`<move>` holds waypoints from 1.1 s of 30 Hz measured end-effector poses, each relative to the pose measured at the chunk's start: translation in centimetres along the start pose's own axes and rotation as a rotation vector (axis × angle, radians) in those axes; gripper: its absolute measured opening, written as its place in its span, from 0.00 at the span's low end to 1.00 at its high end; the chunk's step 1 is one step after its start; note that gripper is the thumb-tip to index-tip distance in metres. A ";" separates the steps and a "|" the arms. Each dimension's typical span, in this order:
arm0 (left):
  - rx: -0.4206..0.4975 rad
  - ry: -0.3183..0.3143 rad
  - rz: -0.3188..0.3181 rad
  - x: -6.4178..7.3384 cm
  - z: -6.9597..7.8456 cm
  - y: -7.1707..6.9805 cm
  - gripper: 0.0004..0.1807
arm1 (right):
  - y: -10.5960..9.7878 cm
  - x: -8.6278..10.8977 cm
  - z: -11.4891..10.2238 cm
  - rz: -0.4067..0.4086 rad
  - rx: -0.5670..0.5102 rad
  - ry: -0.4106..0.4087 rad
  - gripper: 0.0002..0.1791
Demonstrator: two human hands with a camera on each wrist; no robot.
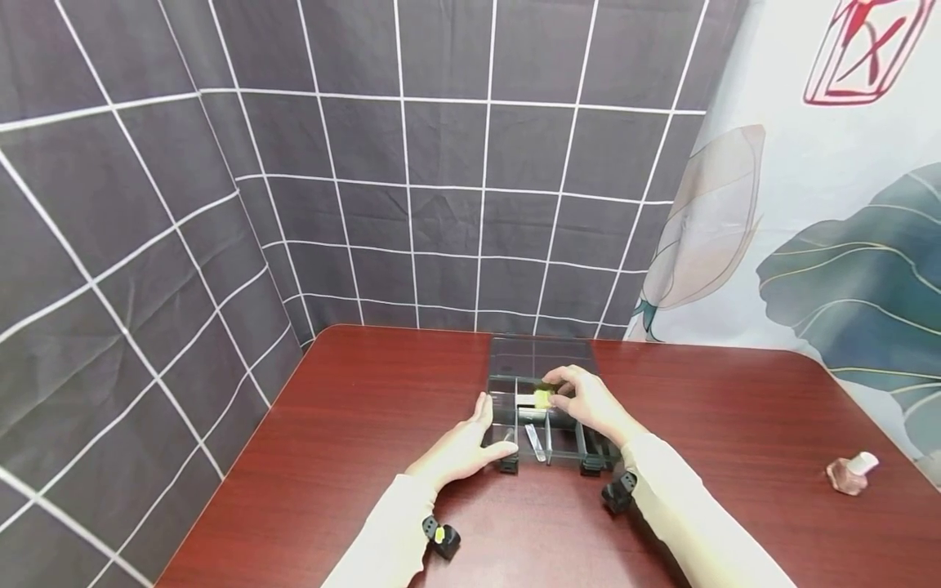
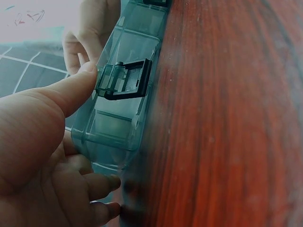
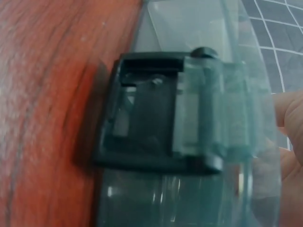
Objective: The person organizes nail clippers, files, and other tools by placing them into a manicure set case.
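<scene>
Left hand (image 1: 463,447) rests spread against the organiser box (image 1: 544,408) — right hand (image 1: 588,402) pinches a yellow piece (image 1: 542,398) inside.

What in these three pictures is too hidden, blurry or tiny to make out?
- Small yellow item, head view: too small to name; the right hand pinches it.
- Organizer box contents, head view: too small; both wrist views show only its wall and black latch.
- Right hand, right wrist view: cut off by the frame's edge.
- Pinkish object on the table: too small.
- Left hand: steadies the box's corner.
</scene>
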State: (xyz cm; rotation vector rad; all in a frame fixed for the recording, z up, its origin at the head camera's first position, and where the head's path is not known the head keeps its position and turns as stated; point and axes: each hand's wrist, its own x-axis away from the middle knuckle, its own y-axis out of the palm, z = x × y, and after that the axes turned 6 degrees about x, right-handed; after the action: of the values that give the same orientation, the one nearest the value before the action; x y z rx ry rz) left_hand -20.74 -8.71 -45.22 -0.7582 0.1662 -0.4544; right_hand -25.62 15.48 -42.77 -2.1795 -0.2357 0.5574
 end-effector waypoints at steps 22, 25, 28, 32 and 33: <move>-0.003 0.006 -0.003 -0.1 -0.2 0.0 0.50 | -3.6 2.0 2.2 0.166 -0.093 0.144 0.18; -0.003 0.011 -0.002 -0.2 -0.2 0.0 0.50 | -3.9 2.5 2.6 0.179 -0.098 0.155 0.19; 0.006 0.009 -0.006 -0.2 -0.2 0.0 0.50 | -4.3 3.0 2.9 0.193 -0.094 0.160 0.18; 0.015 0.004 -0.008 -0.2 -0.1 0.0 0.49 | -4.7 3.7 3.2 0.232 -0.087 0.157 0.17; 0.013 0.004 -0.006 -0.2 -0.1 0.0 0.49 | -4.9 3.8 3.2 0.246 -0.086 0.154 0.17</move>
State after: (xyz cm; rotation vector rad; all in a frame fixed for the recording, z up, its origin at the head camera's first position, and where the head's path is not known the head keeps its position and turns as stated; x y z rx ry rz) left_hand -20.96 -8.69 -45.34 -0.7456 0.1649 -0.4629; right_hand -23.62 22.14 -41.88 -2.3391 0.0945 0.5189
